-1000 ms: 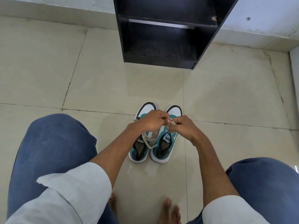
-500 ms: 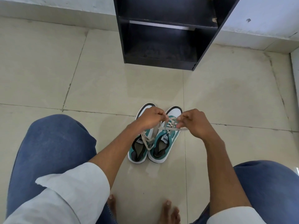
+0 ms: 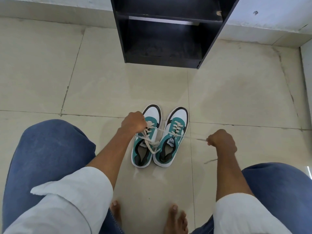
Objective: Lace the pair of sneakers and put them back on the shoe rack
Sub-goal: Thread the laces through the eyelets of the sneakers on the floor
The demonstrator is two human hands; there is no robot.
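Two teal, white and black sneakers stand side by side on the floor, toes pointing away: the left sneaker (image 3: 148,142) and the right sneaker (image 3: 170,141). A cream lace (image 3: 194,137) runs taut from the right sneaker's upper eyelets out to both sides. My left hand (image 3: 133,123) is over the left sneaker's front, fisted on one lace end. Well to the right of the shoes, my right hand (image 3: 222,142) grips the other end, whose tip hangs below the wrist. The left sneaker's lace lies in a loose tangle over its tongue.
The black shoe rack (image 3: 162,31) stands straight ahead against the wall, its lower shelves open toward me. My knees in blue jeans flank the shoes and my bare feet (image 3: 175,218) are just behind them. Beige tiled floor (image 3: 101,90) surrounds everything.
My hands were together over the right sneaker; they have moved apart, the right hand far to the right and the left a little left, drawing the lace tight.
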